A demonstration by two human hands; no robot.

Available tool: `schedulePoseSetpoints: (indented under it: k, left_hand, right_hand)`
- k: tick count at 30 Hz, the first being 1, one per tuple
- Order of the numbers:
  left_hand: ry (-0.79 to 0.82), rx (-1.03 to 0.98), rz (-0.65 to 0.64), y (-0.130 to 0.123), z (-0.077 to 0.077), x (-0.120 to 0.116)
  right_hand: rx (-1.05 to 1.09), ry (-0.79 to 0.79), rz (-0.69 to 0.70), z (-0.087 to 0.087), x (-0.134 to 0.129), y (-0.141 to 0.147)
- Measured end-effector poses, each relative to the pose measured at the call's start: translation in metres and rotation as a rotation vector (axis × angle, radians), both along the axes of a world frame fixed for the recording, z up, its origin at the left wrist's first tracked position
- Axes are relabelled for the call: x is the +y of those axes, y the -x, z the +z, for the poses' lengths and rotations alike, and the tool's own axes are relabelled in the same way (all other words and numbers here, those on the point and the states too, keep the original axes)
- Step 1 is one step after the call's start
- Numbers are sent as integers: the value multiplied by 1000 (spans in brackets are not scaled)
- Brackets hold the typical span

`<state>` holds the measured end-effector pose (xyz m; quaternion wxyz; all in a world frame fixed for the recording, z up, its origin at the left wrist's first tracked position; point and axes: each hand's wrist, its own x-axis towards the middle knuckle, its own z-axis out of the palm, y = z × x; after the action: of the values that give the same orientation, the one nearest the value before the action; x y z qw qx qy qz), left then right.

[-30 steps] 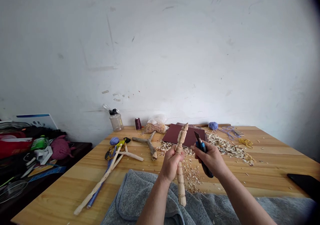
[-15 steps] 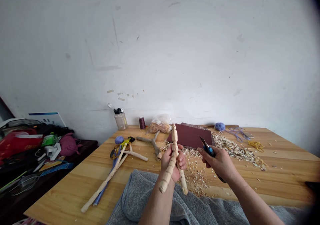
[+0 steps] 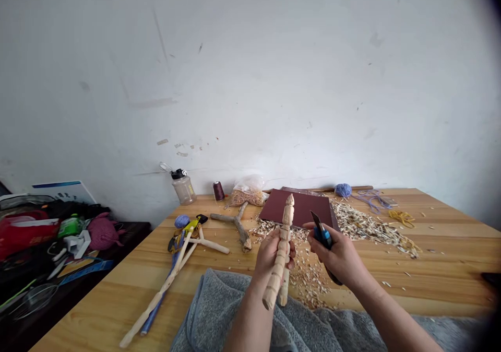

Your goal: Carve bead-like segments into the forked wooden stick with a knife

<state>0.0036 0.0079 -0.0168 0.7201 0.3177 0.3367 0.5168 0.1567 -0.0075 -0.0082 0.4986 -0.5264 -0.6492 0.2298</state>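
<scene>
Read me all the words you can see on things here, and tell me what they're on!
No word can be read clearly.
White card with a blue stripe: its small print is too small to read.
Green packet: any print on it is too blurred to read.

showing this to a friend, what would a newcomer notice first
The eye goes first to the carved wooden stick held in the left hand at centre, with a blue-handled utility knife in the right hand beside it. Next come wood shavings scattered over the wooden table, with a dark red sheet behind.
</scene>
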Motion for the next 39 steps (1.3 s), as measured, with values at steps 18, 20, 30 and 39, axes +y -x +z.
schedulePoseSetpoints:
  k: [18, 20, 30, 39]
  left_hand:
    - [-103, 66, -219, -3, 2, -3]
    - [-108, 95, -213, -4, 1, -3]
    - [-219, 384, 18, -10, -3, 0]
    - [-360, 429, -30, -6, 3, -5]
  right_hand:
    - [522, 352, 328, 13, -13, 5]
    - [528, 345, 289, 11, -12, 5]
    - [414, 326, 290, 14, -14, 2]
    - [445, 244, 208, 19, -15, 8]
